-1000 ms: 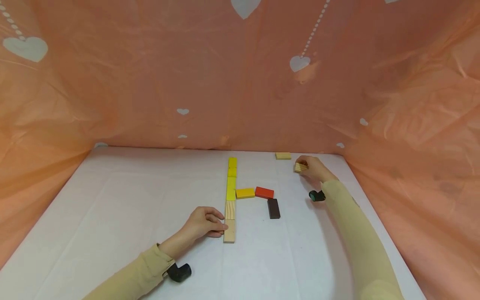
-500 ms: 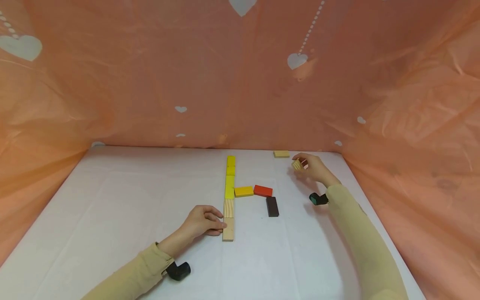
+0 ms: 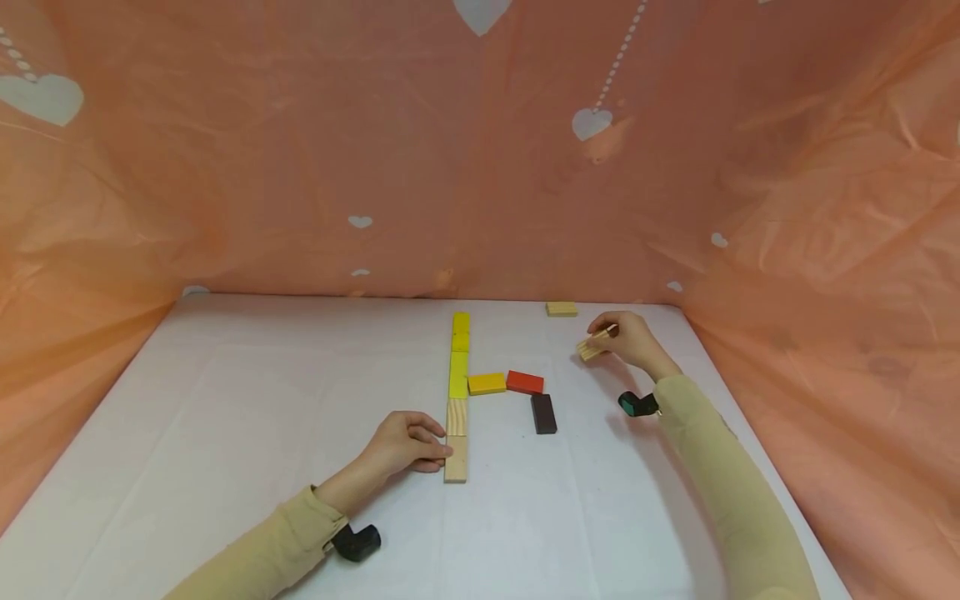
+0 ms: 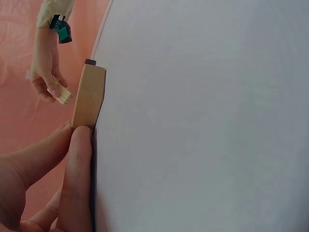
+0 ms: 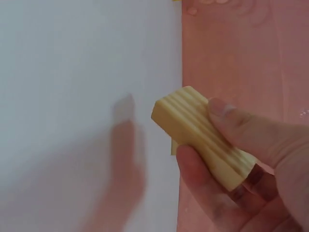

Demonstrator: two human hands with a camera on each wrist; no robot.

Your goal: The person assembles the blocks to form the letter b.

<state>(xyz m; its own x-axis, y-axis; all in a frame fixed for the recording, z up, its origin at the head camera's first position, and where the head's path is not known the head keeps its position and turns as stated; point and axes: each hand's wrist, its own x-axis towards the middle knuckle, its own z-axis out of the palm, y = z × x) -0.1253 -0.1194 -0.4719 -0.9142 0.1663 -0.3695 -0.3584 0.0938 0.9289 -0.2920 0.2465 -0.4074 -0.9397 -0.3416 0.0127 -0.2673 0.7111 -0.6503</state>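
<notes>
My right hand (image 3: 626, 340) pinches a striped natural-wood block (image 5: 205, 135) between thumb and fingers, raised at a slant over the far right of the table. My left hand (image 3: 405, 442) touches the left side of a plain wooden block (image 3: 455, 460), its fingertips right at the edge. That block ends a straight row at the near side. Beyond it lie another grained wooden block (image 3: 457, 417) and yellow blocks (image 3: 458, 373). A yellow-orange block (image 3: 487, 383), a red block (image 3: 525, 382) and a dark brown block (image 3: 543, 414) branch off to the right.
Another natural-wood block (image 3: 562, 309) lies at the back edge of the white-covered table (image 3: 262, 375). An orange curtain (image 3: 480, 167) with white hearts rises behind and along both sides. Black wrist cameras (image 3: 356, 543) hang beneath the sleeves.
My right hand has lifted the striped block and turned it in its fingers, shifting slightly nearer. My left hand stays at the row's near end.
</notes>
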